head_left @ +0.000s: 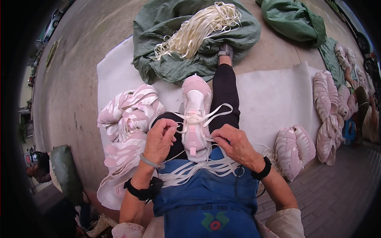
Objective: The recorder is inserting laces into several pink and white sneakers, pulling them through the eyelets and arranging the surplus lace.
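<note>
A pink and white sneaker (195, 99) rests on my lap between my legs, toe pointing away from me. A cream shoelace (217, 114) runs across its upper and loops out to both sides. To the left of the shoe, my left hand (160, 137) is closed, thumb and forefinger pinching a thin end of the lace. On the right side, my right hand (230, 142) pinches the lace close to the shoe's opening. Several loose white laces (188, 174) lie across my blue apron (206, 198), just below the shoe's heel.
Pink and white shoe uppers (129, 115) are piled at my left, with more pairs (294, 148) at my right on a white sheet (270, 93). Ahead, a bundle of cream laces (202, 29) lies on a green sack (149, 43). Another person's arm (349, 77) shows at far right.
</note>
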`<action>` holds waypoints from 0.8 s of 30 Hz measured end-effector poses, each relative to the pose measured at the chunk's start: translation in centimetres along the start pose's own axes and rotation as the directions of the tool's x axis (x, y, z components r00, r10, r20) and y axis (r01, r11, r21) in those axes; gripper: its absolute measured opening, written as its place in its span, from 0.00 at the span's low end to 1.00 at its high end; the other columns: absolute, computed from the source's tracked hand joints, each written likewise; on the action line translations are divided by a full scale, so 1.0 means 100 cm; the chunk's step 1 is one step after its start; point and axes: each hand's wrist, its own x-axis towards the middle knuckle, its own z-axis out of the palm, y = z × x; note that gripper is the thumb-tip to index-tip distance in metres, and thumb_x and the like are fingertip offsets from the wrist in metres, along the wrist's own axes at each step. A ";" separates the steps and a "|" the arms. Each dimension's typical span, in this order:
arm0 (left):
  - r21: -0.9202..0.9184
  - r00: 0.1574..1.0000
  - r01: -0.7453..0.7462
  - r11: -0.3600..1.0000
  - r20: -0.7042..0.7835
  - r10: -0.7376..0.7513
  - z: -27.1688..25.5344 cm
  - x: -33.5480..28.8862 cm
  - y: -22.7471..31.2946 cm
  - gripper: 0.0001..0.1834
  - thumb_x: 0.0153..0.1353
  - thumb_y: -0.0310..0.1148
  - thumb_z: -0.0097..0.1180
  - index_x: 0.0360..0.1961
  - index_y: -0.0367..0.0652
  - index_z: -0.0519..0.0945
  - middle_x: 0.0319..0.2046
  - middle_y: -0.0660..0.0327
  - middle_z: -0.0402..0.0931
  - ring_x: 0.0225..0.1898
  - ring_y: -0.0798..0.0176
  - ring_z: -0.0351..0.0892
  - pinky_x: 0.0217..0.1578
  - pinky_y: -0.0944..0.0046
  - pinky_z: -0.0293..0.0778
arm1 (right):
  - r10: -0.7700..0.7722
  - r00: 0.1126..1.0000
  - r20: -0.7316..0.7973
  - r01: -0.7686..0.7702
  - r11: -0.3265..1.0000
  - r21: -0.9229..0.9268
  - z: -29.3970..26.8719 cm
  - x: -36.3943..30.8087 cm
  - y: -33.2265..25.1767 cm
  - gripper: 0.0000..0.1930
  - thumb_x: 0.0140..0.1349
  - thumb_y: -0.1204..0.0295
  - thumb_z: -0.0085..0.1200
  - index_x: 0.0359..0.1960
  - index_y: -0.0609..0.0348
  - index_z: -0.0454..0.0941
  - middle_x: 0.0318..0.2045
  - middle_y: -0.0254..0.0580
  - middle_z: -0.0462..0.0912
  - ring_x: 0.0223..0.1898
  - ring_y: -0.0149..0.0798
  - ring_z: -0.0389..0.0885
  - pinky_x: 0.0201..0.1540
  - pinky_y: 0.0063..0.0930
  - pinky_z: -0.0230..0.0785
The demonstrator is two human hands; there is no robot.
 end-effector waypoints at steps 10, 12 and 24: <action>0.440 0.873 -0.487 0.754 0.235 0.427 -0.010 -0.003 0.020 0.04 0.58 0.29 0.56 0.34 0.41 0.78 0.24 0.66 0.74 0.30 0.65 0.71 0.38 0.64 0.66 | -0.032 0.999 0.018 0.031 0.998 0.056 0.009 -0.001 0.006 0.05 0.57 0.78 0.55 0.36 0.63 0.78 0.28 0.46 0.75 0.30 0.47 0.77 0.34 0.34 0.69; 0.472 0.886 -0.457 0.754 0.169 0.432 -0.001 -0.001 0.006 0.03 0.57 0.29 0.57 0.33 0.43 0.79 0.23 0.66 0.75 0.29 0.63 0.71 0.38 0.62 0.64 | -0.032 0.999 0.032 0.030 0.998 0.056 0.011 0.000 0.007 0.05 0.58 0.77 0.55 0.35 0.62 0.77 0.27 0.46 0.75 0.30 0.49 0.76 0.34 0.36 0.70; 0.563 0.868 -0.431 0.705 0.045 0.494 0.018 0.008 -0.007 0.05 0.56 0.29 0.58 0.33 0.40 0.80 0.24 0.58 0.72 0.28 0.58 0.72 0.33 0.60 0.66 | -0.015 0.999 0.034 0.014 0.999 0.029 0.011 -0.001 0.009 0.05 0.58 0.77 0.55 0.35 0.62 0.77 0.27 0.46 0.74 0.30 0.48 0.76 0.34 0.35 0.69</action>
